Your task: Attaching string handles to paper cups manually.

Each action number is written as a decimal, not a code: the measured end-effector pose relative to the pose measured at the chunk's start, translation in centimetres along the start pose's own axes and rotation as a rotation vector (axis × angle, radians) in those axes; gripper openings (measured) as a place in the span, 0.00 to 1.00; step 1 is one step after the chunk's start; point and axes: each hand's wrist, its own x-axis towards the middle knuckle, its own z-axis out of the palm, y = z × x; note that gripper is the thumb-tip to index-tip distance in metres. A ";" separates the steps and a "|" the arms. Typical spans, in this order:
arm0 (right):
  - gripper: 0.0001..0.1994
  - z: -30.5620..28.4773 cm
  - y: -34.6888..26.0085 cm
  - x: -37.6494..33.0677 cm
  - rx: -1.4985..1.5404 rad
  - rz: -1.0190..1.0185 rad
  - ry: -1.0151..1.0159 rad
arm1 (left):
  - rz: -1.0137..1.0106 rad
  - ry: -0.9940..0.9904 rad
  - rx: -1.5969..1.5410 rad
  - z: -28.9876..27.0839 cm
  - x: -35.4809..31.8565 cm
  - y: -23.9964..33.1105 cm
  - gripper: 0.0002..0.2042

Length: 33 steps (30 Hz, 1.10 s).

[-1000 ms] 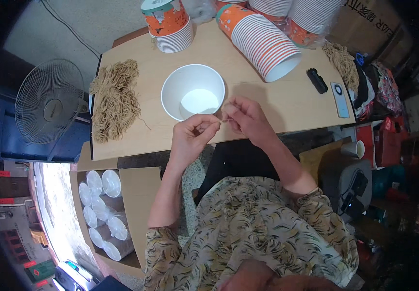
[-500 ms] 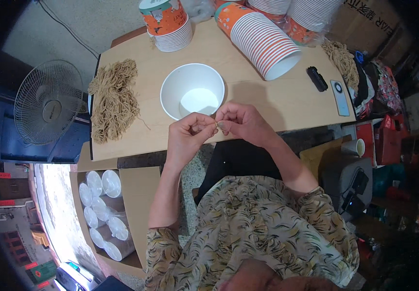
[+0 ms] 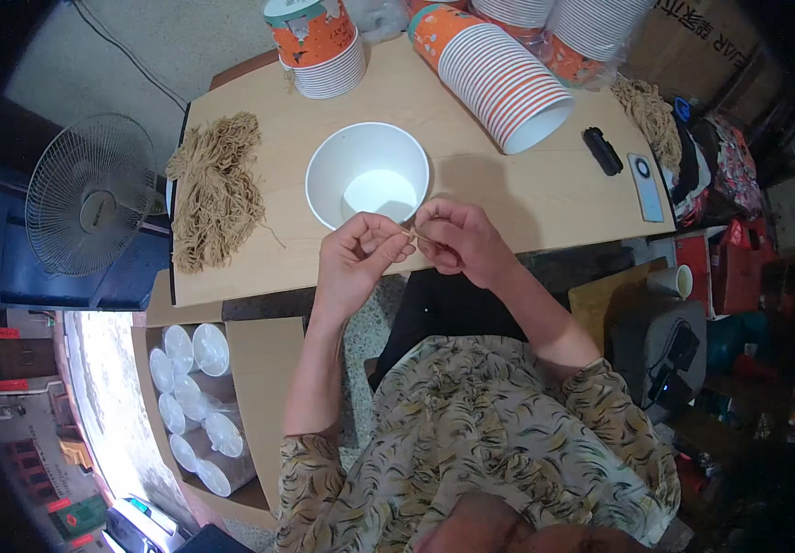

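Note:
Over the table's front edge, my left hand (image 3: 358, 261) and my right hand (image 3: 467, 241) meet with their fingertips almost touching. Both pinch a thin tan string (image 3: 421, 239); most of it is hidden by the fingers. Just beyond them stands a white paper bucket (image 3: 367, 170), its mouth facing up and its inside showing bare white. To the left on the table lies a heap of tan strings (image 3: 218, 198), with one loose strand trailing toward the middle.
Stacked orange-patterned paper buckets (image 3: 494, 78) lie on their side at the back; another stack (image 3: 324, 60) stands to their left. A black object (image 3: 602, 151) and a phone (image 3: 644, 187) lie at right. A fan (image 3: 92, 198) and a carton (image 3: 264, 405) of clear plastic cups flank the left.
My right hand has shifted slightly, its fingers curling in more, and a bit of string shows between the fingertips. My left hand stays nearly in place.

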 end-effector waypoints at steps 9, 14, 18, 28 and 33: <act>0.06 0.5 -0.4 0.3 -0.364 -0.255 0.015 | -0.032 0.006 0.021 0.3 0.1 0.4 0.04; 0.03 0.6 -0.8 0.1 -0.305 -0.151 0.047 | -0.033 -0.003 0.044 0.0 0.1 0.3 0.04; 0.03 0.5 -0.7 0.0 -0.161 -0.106 0.035 | -0.038 -0.012 -0.009 0.0 0.3 0.2 0.04; 0.08 1.0 -0.8 -0.1 -0.302 -0.181 0.103 | -0.025 -0.041 0.016 0.1 0.6 0.3 0.02; 0.08 1.2 -1.0 -0.1 -0.371 -0.264 0.109 | -0.023 -0.044 0.005 0.2 0.6 0.5 0.03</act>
